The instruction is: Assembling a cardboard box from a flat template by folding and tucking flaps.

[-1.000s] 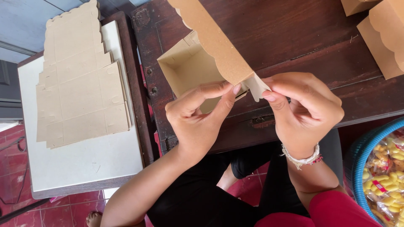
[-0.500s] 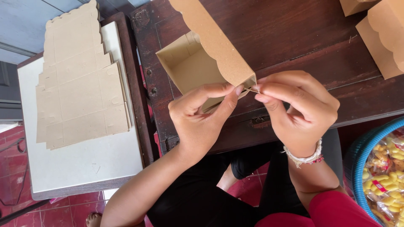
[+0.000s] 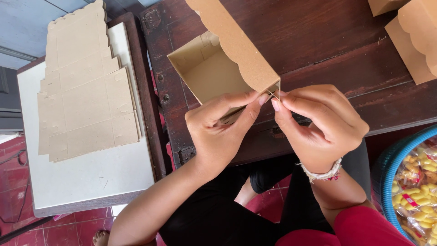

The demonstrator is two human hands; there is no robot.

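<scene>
Bright even daylight, soft shadows, sharp focus, no glare.

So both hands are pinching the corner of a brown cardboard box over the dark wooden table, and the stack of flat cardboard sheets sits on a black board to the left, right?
Not quite: the head view shows the stack of flat cardboard sheets lying on a white board, not a black one. The rest holds: left hand and right hand pinch the box corner over the dark wooden table.
</scene>
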